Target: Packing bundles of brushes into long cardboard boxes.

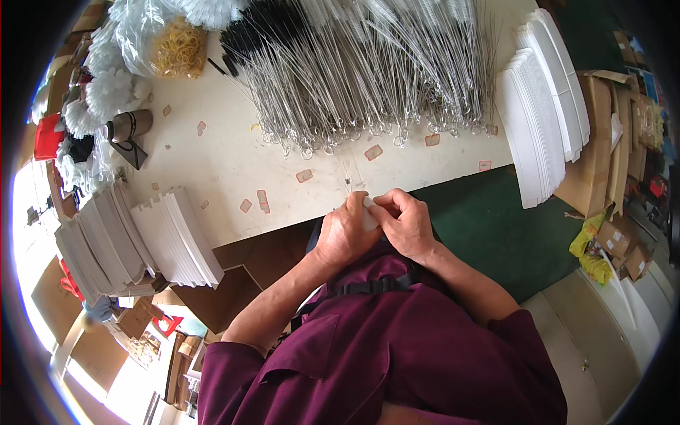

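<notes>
I have both hands close together just off the near edge of the table (pixel 225 159), in front of my body, and the small white piece (pixel 370 217) is between them. My left hand (pixel 347 228) is closed around it, thumb and fingers drawn in tight; my right hand (pixel 405 223) has a narrow grip, thumb and fingertips pinched at its other side. A thin metal stem (pixel 348 181) shows just beyond my left fingers, pointing away from me over the table; whether it is joined to the white piece I cannot tell, since my fingers cover that part. As I judge it, this piece is partway through: it is in my hands, neither set down nor let go. Beyond it, a broad heap of wire-handled brushes (pixel 368 85) lies across the far side, most looped ends toward me, so plenty lies loose. White flat pieces stand in a stack at the left (pixel 177 237) and in a stack at the right (pixel 531 134), close-packed and apart from my hands. Which of these, if any, are finished and which are left, I cannot tell from here.
</notes>
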Tool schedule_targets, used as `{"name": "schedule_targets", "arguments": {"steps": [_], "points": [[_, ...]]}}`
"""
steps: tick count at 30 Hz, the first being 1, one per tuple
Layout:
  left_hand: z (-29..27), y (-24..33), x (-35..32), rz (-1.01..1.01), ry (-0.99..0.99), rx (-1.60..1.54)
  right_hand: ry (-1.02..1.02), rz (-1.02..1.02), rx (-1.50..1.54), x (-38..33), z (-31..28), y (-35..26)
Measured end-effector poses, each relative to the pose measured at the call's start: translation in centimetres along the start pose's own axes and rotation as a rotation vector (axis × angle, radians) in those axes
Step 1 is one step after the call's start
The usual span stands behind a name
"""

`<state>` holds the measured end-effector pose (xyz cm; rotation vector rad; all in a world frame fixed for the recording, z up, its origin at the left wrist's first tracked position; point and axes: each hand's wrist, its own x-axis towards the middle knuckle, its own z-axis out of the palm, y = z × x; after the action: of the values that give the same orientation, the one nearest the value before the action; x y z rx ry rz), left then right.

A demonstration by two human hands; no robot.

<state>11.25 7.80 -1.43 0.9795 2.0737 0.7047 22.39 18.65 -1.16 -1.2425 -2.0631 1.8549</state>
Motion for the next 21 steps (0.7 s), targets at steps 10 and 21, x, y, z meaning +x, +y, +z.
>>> {"name": "schedule_targets", "arguments": {"steps": [10, 21], "points": [[0.1, 0.2, -0.8, 0.053, 0.041, 0.002, -0.037, 0.244, 0.289, 0.2, -0.6, 1.4], [0.5, -0.4, -1.2, 0.085, 0.027, 0.009, -0.006, 0.22, 0.214, -0.2, -0.3, 1.2]]}}
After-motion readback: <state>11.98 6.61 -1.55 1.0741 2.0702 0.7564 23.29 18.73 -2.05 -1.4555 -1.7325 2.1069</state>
